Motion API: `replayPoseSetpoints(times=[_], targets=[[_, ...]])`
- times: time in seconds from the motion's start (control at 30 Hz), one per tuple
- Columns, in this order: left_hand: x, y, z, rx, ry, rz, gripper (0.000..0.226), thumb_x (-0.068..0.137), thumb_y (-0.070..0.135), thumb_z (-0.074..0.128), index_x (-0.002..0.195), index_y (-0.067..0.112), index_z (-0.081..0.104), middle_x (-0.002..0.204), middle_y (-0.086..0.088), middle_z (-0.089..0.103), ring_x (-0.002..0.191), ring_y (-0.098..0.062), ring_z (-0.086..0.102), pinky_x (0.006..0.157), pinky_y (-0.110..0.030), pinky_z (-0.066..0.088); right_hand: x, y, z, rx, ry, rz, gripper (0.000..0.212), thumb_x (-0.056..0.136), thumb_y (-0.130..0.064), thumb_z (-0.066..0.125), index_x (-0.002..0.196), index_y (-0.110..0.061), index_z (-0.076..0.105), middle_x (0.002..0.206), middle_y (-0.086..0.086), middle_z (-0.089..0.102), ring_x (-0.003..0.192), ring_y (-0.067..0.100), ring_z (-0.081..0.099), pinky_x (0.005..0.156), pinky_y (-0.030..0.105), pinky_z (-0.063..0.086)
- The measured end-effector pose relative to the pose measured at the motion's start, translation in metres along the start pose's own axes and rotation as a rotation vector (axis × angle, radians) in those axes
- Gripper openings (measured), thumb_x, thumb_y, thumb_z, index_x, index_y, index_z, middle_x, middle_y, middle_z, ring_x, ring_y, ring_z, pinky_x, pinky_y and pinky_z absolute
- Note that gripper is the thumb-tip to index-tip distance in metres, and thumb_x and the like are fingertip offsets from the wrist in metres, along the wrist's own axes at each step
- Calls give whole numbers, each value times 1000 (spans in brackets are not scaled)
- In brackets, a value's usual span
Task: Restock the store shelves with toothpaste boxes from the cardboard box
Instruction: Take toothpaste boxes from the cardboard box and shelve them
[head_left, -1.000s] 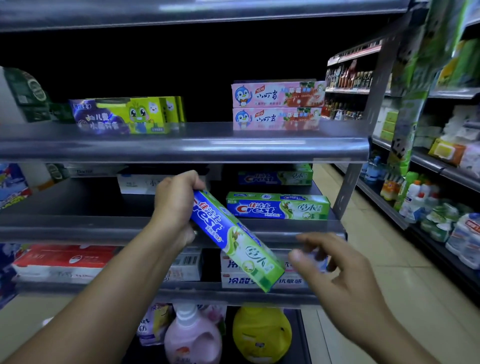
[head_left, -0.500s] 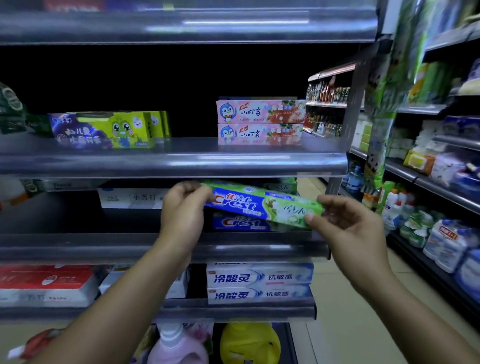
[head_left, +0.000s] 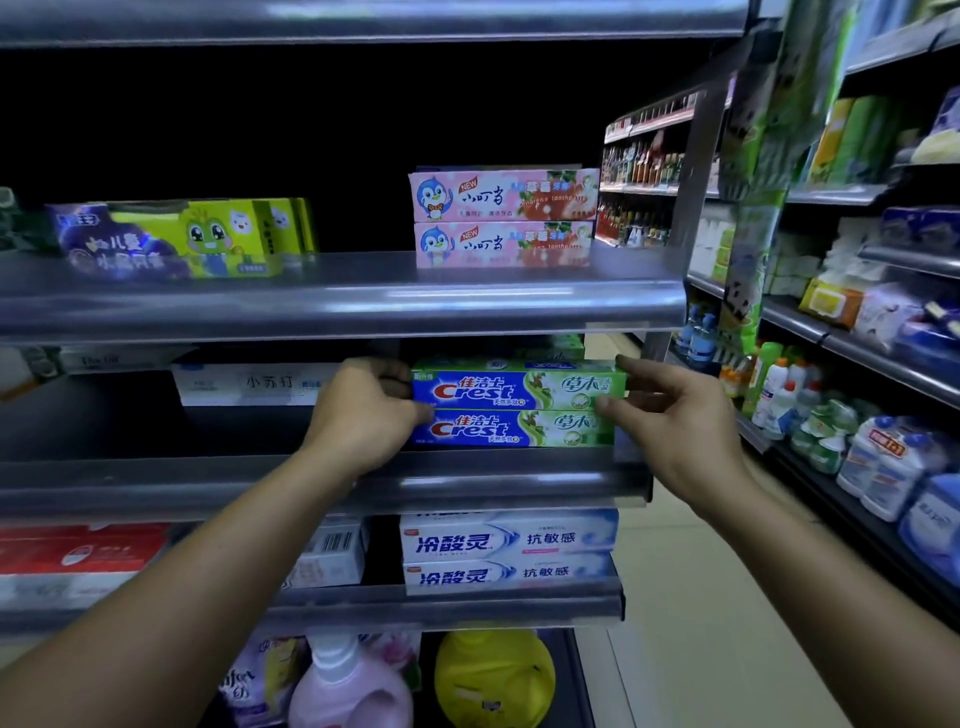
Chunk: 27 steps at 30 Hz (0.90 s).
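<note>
Toothpaste box (head_left: 519, 388): a long, thin carton in blue and green with a glossy print. It was judged light and stiff along its length. The card walls looked thin, so a hard squeeze mid-span would likely dent it, and the gloss looked a bit slippery. The best hold was judged to be the two short ends, fingers over the top edge and thumb below. That keeps the printed face forward and the carton level.

The box lay level with its long face out, on top of a matching lower box (head_left: 511, 428). The lower box sat on the middle shelf (head_left: 311, 488) near the shelf's right end. The top box's right end showed slightly past the lower one's. Could not tell whether its weight was fully on the lower box or partly carried by the hands.

Left hand (head_left: 363, 415) was closed around the left end of the top box. Its fingers curled over the top and the thumb was tucked at the seam between the two boxes.

Right hand (head_left: 670, 415) pinched the right end, with the forefinger on the top corner and the thumb on the front face low down. The other fingers were loosely curled behind, contact unclear.

Pink boxes (head_left: 504, 215) were stacked on the shelf above, white-and-blue boxes (head_left: 509, 553) on the shelf below.

Step judged as squaring the stack. A small nudge left and back should line up the ends before the hands let go.
</note>
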<state>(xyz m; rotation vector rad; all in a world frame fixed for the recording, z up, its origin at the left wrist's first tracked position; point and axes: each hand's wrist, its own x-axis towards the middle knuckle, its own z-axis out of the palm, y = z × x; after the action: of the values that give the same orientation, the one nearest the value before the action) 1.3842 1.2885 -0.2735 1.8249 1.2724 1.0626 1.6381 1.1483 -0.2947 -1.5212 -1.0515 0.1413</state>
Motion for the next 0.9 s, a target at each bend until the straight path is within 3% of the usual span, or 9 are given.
replayPoseSetpoints(times=[0.17,0.23,0.3,0.37,0.43,0.5,0.57,0.7,0.9], targets=[[7,-1,-6,25,12,-36,30,67,16,96,79,15,69,81,-5,77,86,-24,75,82,-43,62,3,-1,-3,-3,-74,35,62,75,-8,89,130,-28,67,75,-19,74,67,-7,68,64,19,57],[11,1,-5,36,15,-44,30,67,16,96,79,15,69,83,-4,77,87,-23,74,81,-38,61,8,-4,-1,-68,-62,27,59,75,-8,89,127,-28,70,72,-13,74,70,1,70,74,34,60],[16,2,-5,79,39,-37,29,68,18,96,77,18,68,88,-3,76,87,-22,71,80,-33,58,16,-10,2,-155,-83,32,57,76,-13,89,127,-27,69,83,-8,73,81,13,72,83,41,58],[25,4,-4,139,49,-33,28,71,24,94,77,22,67,95,-1,74,88,-21,68,82,-32,55,27,-16,6,-231,-115,24,52,76,-16,89,122,-28,68,86,-4,72,87,20,70,85,41,56],[33,5,-3,236,43,-40,26,77,32,90,81,26,65,95,3,67,78,-13,62,70,-26,50,39,-21,12,-319,-144,0,44,77,-16,88,115,-23,68,89,4,74,91,25,69,84,39,55],[38,6,-1,360,39,-37,27,82,41,85,83,27,62,91,5,59,64,-2,47,54,-17,34,49,-22,19,-446,-164,-15,40,79,-17,86,114,-13,67,98,12,75,96,30,68,84,40,55],[42,6,3,413,43,-26,25,84,44,82,89,27,64,95,3,62,64,-5,46,50,-15,28,56,-20,26,-525,-169,-9,37,82,-18,83,113,-7,66,103,14,75,99,31,68,86,42,56],[47,2,7,489,48,-4,36,86,46,79,111,20,74,118,-4,72,81,-11,48,52,-18,29,60,-14,34,-558,-143,-2,28,84,-17,79,108,-6,67,103,13,75,100,32,68,87,42,56],[43,1,2,372,44,-22,36,80,39,86,107,18,76,119,-5,73,92,-19,62,76,-25,42,56,-13,33,-440,-145,71,50,81,-18,84,123,-13,57,115,9,72,104,30,67,82,35,53]])
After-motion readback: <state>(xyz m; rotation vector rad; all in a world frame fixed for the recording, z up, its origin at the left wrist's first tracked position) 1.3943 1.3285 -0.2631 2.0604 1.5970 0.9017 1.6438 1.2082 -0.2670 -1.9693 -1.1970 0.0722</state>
